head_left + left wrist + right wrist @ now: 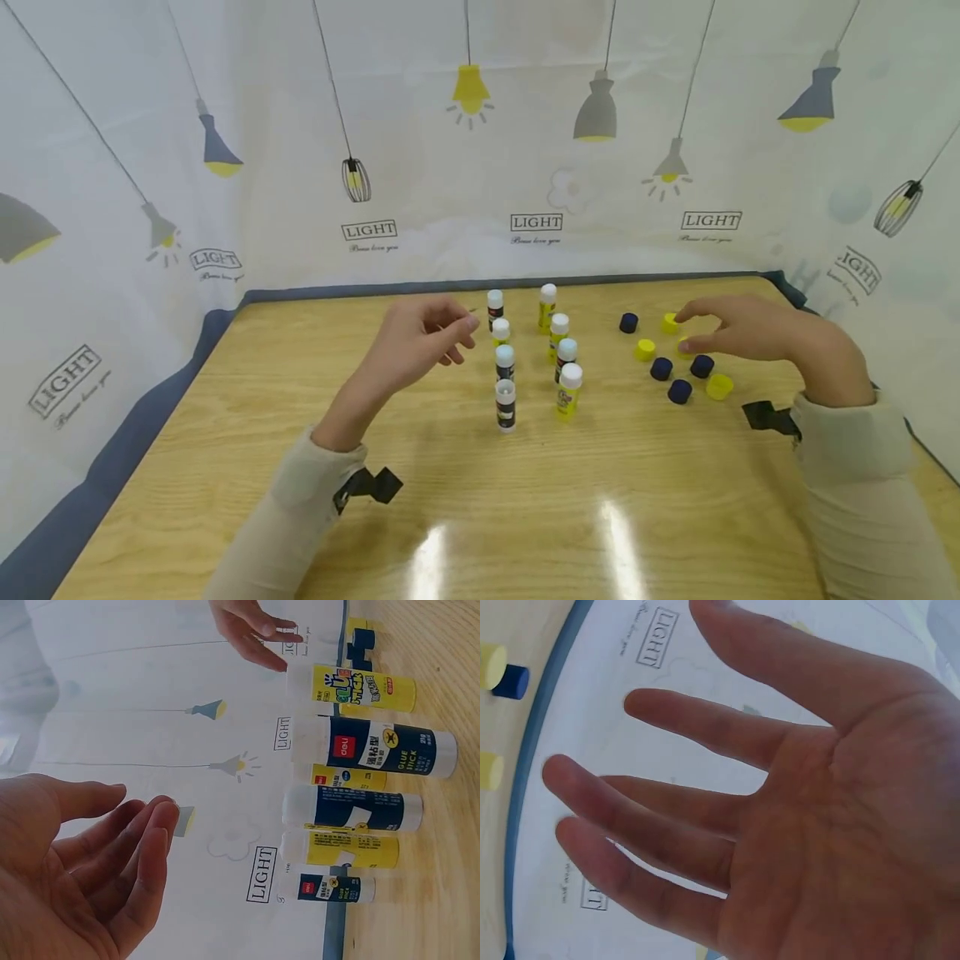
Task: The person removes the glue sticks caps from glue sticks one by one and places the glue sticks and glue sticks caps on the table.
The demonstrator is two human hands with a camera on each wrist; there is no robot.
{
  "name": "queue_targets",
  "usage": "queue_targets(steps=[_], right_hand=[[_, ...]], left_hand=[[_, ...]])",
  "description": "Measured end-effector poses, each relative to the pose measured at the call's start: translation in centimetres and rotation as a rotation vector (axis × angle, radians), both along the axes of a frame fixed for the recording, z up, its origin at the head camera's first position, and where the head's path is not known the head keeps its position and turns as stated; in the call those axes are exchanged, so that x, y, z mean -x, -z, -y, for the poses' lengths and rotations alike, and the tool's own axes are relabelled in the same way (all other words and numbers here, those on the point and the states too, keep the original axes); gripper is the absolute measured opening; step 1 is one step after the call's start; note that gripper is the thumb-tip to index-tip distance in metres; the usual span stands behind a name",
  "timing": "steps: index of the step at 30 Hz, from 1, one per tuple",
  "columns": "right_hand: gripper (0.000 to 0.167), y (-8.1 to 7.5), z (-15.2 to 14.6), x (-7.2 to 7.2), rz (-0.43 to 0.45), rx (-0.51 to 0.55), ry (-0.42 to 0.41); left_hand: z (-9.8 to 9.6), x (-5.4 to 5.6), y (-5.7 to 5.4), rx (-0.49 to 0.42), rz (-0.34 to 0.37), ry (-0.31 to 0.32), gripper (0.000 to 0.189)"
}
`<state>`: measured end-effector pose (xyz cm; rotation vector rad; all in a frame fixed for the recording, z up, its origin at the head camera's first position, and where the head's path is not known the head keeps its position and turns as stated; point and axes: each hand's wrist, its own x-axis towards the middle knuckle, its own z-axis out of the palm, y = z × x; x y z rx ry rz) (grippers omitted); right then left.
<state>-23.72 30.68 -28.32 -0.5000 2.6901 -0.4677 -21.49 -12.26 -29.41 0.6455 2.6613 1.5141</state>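
Note:
Uncapped glue sticks [506,407] stand upright in two rows at mid-table, some with dark labels, others yellow [567,392]. My left hand [427,337] hovers just left of the rows; its loosely bent fingers [154,855] hold nothing. To the right of the rows lie loose caps, several dark blue [679,392] and several yellow [719,387]. Above these caps is my right hand [750,329], thumb and fingers spread, the palm [840,825] bare in the right wrist view. Its fingertips partly cover a yellow cap in the head view.
A wooden table [450,500] carries everything. Behind it and along both sides hangs a pale curtain [420,167] printed with lamps. Dark straps with small black pieces [386,485] sit at both cuffs.

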Motion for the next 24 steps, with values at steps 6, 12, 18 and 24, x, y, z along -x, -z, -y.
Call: queue_targets(steps=[6, 12, 18, 24], right_hand=[[0.068, -1.6, 2.0, -0.6, -0.153, 0.049, -0.027], [0.072, -1.9, 4.8, -1.1, -0.457, 0.255, -0.011], [0.063, -1.5, 6.9, -0.5, -1.134, 0.385, -0.056], [0.058, -2.2, 6.8, 2.1, -1.316, 0.340, -0.077]], left_hand=[[0.2, 0.1, 0.1, 0.004, 0.024, -0.027, 0.021], [0.8, 0.5, 0.4, 0.074, -0.019, -0.106, 0.035], [1.7, 3.1, 0.6, 0.486, -0.411, -0.225, 0.068], [4.5, 7.4, -0.5, 0.648, -0.620, -0.341, 0.078]])
